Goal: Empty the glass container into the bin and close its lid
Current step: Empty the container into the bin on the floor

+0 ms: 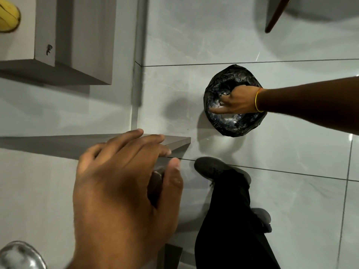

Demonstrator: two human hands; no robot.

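A round bin (250,127) lined with a black bag stands on the tiled floor at the right. My right hand (240,101) reaches into its mouth, fingers curled on a clear glass container (225,118) that shows only as glassy glints against the bag. Its contents and lid are hidden. My left hand (124,183) fills the foreground with fingers spread and nothing in it. Its fingertips lie at the edge of a grey panel (180,141).
Grey cabinets (83,39) and a counter with a banana (7,16) stand at the upper left. A shiny metal object (19,255) sits at the bottom left. My dark shoe (211,166) and black trouser leg stand just before the bin. A dark wooden leg (275,16) is upper right.
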